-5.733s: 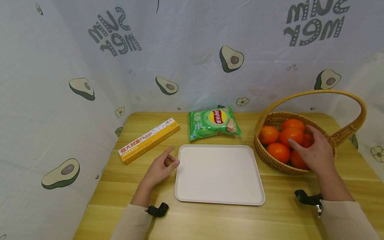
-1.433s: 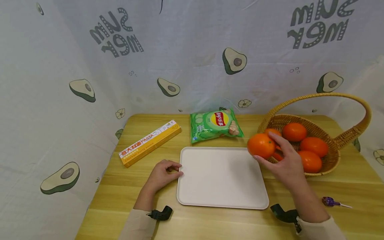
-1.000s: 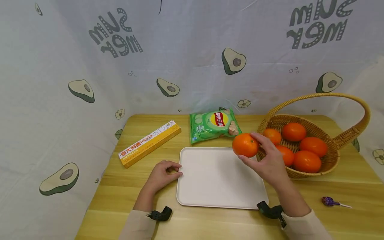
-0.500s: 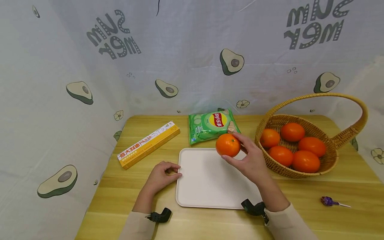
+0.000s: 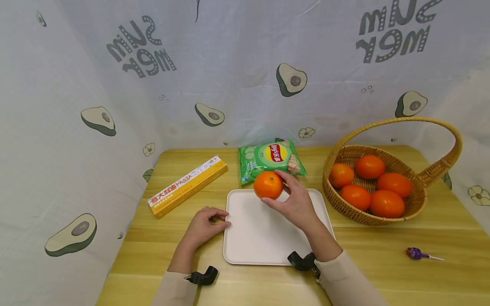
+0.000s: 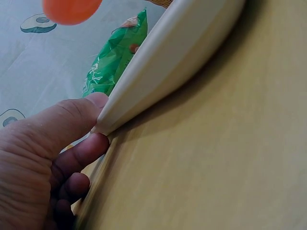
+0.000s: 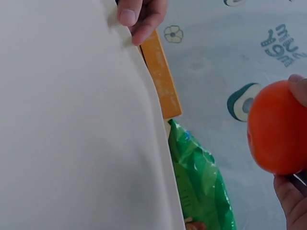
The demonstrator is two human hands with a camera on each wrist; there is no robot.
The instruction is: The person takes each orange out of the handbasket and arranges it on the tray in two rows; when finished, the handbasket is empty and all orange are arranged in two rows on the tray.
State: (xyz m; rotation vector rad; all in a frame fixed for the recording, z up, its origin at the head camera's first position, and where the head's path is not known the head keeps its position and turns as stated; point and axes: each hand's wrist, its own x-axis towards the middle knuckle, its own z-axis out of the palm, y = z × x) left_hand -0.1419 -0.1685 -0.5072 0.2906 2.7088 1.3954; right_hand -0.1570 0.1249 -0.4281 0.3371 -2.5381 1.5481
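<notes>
- Above the far edge of the tray (image 5: 252, 242), the right grip (image 5: 294, 206) holds one fruit (image 5: 268, 185), just moved left from near the basket (image 5: 342, 208); it is out, not yet set down.
- Left grip (image 5: 204, 225) pinches the tray's rim.
- Counted: five basket fruits (image 5: 387, 204), one bag (image 5: 264, 159), one box (image 5: 187, 187), one lollipop (image 5: 414, 253).

Right hand (image 5: 298, 206): was inside the basket (image 5: 337, 203) on the right, is now farther left, raised over the far part of the tray (image 5: 249, 238)
Orange fruit (image 5: 268, 185): out of the basket, now gripped between thumb and fingers
Left hand (image 5: 204, 225): index finger no longer stretched out, now pinches the tray's left edge
Lollipop (image 5: 415, 253): in view at near right, where the right sleeve (image 5: 346, 276) was
</notes>
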